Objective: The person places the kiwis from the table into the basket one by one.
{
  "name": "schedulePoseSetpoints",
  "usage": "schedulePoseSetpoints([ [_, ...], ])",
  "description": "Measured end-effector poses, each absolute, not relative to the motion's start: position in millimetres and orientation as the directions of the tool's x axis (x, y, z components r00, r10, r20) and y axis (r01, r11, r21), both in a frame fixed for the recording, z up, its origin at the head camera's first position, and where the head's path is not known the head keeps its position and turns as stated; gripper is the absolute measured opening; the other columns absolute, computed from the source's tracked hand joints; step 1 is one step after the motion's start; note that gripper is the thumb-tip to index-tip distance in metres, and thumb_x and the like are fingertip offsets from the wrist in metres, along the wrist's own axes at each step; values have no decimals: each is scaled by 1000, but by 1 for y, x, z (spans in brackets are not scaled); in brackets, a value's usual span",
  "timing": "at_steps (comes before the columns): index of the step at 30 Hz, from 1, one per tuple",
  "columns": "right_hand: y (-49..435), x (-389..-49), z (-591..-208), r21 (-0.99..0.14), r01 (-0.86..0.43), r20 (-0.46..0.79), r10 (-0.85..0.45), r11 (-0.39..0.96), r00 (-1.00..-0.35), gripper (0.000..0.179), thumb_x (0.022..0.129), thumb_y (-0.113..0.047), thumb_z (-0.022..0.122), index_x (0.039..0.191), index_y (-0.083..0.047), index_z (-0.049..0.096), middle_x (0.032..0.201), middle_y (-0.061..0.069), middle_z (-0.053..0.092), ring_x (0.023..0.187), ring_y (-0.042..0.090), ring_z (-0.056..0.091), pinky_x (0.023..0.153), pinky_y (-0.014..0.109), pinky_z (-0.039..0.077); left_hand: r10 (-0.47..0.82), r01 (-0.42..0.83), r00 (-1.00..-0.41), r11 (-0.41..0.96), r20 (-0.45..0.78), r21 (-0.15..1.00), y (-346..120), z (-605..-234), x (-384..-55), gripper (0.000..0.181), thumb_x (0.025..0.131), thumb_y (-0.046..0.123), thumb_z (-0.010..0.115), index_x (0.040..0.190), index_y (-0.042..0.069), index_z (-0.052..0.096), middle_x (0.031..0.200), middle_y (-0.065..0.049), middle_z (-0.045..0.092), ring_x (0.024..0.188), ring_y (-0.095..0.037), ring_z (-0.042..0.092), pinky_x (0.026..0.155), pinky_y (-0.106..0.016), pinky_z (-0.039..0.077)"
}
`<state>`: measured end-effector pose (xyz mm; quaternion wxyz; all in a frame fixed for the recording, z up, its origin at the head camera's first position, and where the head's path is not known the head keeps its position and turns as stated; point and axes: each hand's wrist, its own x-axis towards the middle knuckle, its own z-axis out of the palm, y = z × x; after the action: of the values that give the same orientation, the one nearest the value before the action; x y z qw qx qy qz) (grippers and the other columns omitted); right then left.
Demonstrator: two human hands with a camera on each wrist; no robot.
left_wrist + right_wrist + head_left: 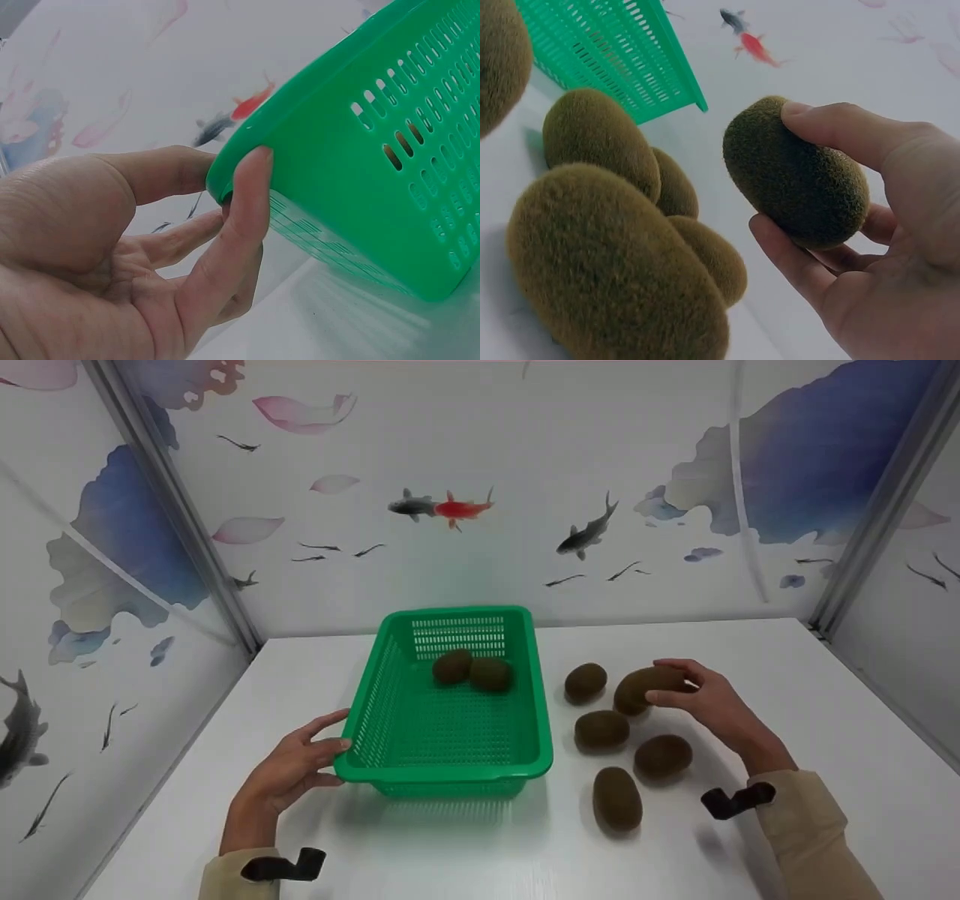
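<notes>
My left hand (289,772) grips the rim of a green plastic basket (442,774) at its near left corner; the left wrist view shows the thumb and fingers on either side of the rim (300,82). Two brown fuzzy kiwis (491,674) lie side by side toward the basket's far end. To the right of the basket, my right hand (712,701) holds a kiwi (795,172) between thumb and fingers. In the right wrist view this kiwi appears raised off the table. From the head, it overlaps another kiwi (631,696) beside it.
Several more kiwis lie loose on the white table (480,855) right of the basket, one kiwi (617,801) nearest the front and another kiwi (586,683) farther back. White panels (480,450) printed with fish and petals enclose the table at the back and sides.
</notes>
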<state>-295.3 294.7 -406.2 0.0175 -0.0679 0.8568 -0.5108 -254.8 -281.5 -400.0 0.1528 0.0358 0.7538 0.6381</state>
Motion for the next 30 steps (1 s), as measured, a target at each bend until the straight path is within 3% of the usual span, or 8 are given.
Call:
schedulePoseSetpoints([
  [7, 286, -295, -392, -891, -96, 57, -102, 443, -993, 77, 92, -45, 70, 155, -16, 35, 152, 12, 42, 146, 34, 38, 112, 44, 36, 227, -141, -956, 192, -184, 971, -280, -399, -256, 75, 97, 22, 66, 159, 10, 25, 120, -5, 66, 101, -14, 71, 78, -30, 61],
  [15, 271, -294, -373, -873, -117, 92, -76, 474, -993, 75, 92, -46, 70, 153, -17, 38, 144, 10, 48, 137, 29, 48, 101, 28, 43, 224, -140, -957, 200, -184, 970, -280, -400, -255, 74, 97, 22, 66, 159, 11, 26, 121, -8, 67, 103, -15, 70, 78, -31, 61],
  [21, 261, -298, -359, -887, -129, 93, -101, 444, -990, 78, 91, -42, 72, 154, -13, 36, 148, 16, 44, 143, 38, 42, 115, 53, 38, 231, -136, -956, 207, -183, 969, -281, -400, -254, 75, 97, 22, 66, 159, 10, 26, 123, -10, 65, 102, -15, 70, 78, -31, 61],
  [23, 258, -301, -354, -890, -131, 91, -110, 438, -990, 79, 91, -41, 73, 154, -13, 36, 150, 18, 42, 144, 39, 41, 116, 57, 35, 232, -133, -955, 212, -182, 968, -281, -399, -254, 75, 97, 23, 66, 159, 10, 25, 122, -10, 65, 102, -15, 70, 79, -31, 61],
  [30, 247, -309, -342, -894, -144, 102, -120, 424, -988, 77, 91, -40, 73, 154, -14, 37, 148, 16, 43, 135, 32, 48, 113, 48, 38, 243, -119, -954, 228, -175, 966, -282, -399, -254, 74, 98, 22, 64, 159, 9, 24, 122, -9, 65, 102, -15, 70, 79, -32, 61],
])
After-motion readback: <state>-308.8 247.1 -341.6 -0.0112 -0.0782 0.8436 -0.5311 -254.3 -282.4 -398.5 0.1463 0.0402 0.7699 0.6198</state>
